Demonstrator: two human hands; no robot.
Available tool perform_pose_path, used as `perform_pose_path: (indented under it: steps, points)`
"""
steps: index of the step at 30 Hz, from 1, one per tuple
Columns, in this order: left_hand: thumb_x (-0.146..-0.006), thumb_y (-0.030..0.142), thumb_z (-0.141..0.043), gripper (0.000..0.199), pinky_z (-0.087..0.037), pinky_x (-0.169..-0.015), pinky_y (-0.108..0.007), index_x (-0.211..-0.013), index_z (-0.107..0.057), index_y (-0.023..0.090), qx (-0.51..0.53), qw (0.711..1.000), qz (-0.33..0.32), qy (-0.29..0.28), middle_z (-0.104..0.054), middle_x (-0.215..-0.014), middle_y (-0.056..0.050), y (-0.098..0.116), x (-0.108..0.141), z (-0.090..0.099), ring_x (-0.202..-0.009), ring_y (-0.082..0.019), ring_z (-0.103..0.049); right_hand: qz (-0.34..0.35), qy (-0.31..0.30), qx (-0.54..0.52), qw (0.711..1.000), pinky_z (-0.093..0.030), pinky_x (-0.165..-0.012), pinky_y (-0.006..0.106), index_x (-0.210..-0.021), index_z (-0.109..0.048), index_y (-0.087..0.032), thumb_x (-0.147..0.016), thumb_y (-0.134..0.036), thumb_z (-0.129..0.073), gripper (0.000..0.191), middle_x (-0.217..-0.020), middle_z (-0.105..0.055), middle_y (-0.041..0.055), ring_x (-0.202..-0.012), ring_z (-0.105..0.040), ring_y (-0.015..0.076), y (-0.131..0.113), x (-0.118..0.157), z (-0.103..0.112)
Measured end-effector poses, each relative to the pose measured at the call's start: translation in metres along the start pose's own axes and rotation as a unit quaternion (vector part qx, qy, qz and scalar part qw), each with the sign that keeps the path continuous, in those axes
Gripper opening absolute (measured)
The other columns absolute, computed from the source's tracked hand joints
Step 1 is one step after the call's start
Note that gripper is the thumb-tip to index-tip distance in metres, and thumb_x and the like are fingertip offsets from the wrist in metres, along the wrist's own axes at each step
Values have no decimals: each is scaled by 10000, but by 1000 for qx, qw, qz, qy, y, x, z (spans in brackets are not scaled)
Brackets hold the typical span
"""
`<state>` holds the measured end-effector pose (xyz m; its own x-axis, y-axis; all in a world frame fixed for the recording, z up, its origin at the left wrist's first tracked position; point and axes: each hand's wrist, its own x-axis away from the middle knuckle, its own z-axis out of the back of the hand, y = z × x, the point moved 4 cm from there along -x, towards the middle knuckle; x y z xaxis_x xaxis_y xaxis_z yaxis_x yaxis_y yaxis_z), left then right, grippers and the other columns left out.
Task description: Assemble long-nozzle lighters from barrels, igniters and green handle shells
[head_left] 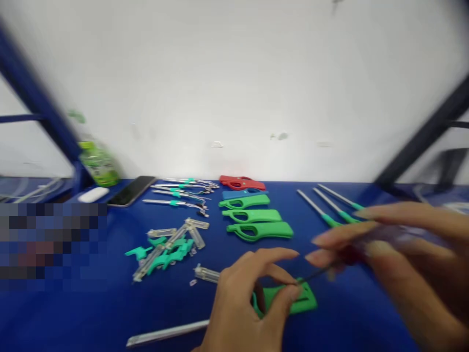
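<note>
My left hand (245, 303) is low in the middle, thumb and fingertips pinched together over a green lighter handle half (307, 299) lying on the blue table. A silver tube (168, 333) sticks out to the left from beneath that hand. My right hand (414, 274), blurred, is closed round a screwdriver (318, 272) with a thin dark shaft and a purplish, see-through handle. Its shaft slants down to my left fingertips at the green half; the tip is hidden there. Beside my left hand lies a clear fuel tank (207, 275).
Green handle halves (264, 230), a blue one (240, 194) and a red one (242, 183) lie behind. Teal triggers (176, 255) and clear tanks (196, 237) are heaped left. Wired tubes (161, 201), a phone (132, 191) and a green pack (98, 165) stand beyond; teal-ended tubes (311, 204) lie right.
</note>
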<state>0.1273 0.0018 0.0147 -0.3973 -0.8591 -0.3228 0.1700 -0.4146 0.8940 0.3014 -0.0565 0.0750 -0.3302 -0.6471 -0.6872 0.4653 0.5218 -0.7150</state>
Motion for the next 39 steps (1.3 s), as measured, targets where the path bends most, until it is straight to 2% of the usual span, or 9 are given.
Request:
perform_pose_path:
  steps: [3,5,10,14,19,27,33,36,39]
  points:
    - [-942,160,-751,404,-632,-877,-257,-1247,-720,423,13,999,-25,-15,-823,-969,116,1,-3,-13,-875,-133,-790,-2,-46,59,997,-700,-698,217,-1320,-698,-411,-1092,-358,-679,235,-1023,-797,-13,-774,-798,158,-17,0,5]
    - [-944,137,-745,421,-629,-923,-261,-1255,-714,419,17,998,-49,-23,-823,-977,113,0,-5,-22,-927,-135,-799,-3,-48,75,996,-697,-701,209,-1326,-692,-426,-1096,-334,-674,248,-1044,-798,-25,-799,-800,152,-17,5,13]
    - [-966,98,-677,513,-650,-849,-273,-1372,-670,411,-93,986,-138,-23,-804,-1136,44,-6,-6,-38,-979,-164,-783,2,-39,131,991,-695,-767,201,-1355,-691,-452,-1112,-363,-653,262,-1131,-809,-42,-928,-816,158,-2,21,23]
    - [-1046,169,-605,379,-634,-850,-296,-1350,-673,384,-206,958,-198,-4,-809,-1160,29,-9,-7,-43,-1047,-193,-760,-10,-48,110,993,-655,-863,136,-1329,-699,-476,-1100,-325,-673,275,-1169,-804,-98,-993,-807,112,9,23,16]
    - [-1066,174,-562,261,-615,-796,-281,-1242,-672,332,-216,954,-205,-31,-811,-1065,40,-15,-7,-47,-935,-172,-772,-37,-73,40,996,-634,-897,131,-1318,-703,-475,-1093,-208,-651,353,-1140,-800,-115,-983,-797,86,19,21,12]
    - [-1088,142,-496,269,-620,-746,-284,-1288,-605,287,-261,933,-241,-51,-800,-1058,27,-20,-4,-51,-888,-161,-794,-67,-91,41,993,-623,-867,120,-1289,-712,-463,-1112,-282,-648,261,-1114,-798,-118,-958,-791,76,34,25,13]
    - [-1069,262,-584,223,-679,-792,-338,-1288,-622,245,-321,908,-261,-66,-772,-1176,-40,-26,3,-45,-974,-218,-794,-17,-101,60,993,-608,-1017,186,-1343,-699,-412,-1136,-211,-537,331,-1364,-742,-91,-1244,-725,126,25,19,15]
    - [-1033,279,-637,246,-695,-766,-405,-1278,-646,270,-361,892,-261,-73,-767,-1147,-35,-32,9,-40,-965,-255,-780,-14,-111,34,993,-625,-938,163,-1358,-696,-391,-1117,-141,-552,376,-1243,-779,-74,-1117,-763,110,27,19,12]
    - [-1026,246,-645,296,-694,-753,-377,-1318,-651,292,-351,896,-259,-78,-757,-1147,-24,-37,13,-35,-941,-229,-764,12,-88,34,995,-633,-827,158,-1325,-729,-369,-1067,-102,-633,384,-1034,-746,-47,-894,-743,92,30,20,8]
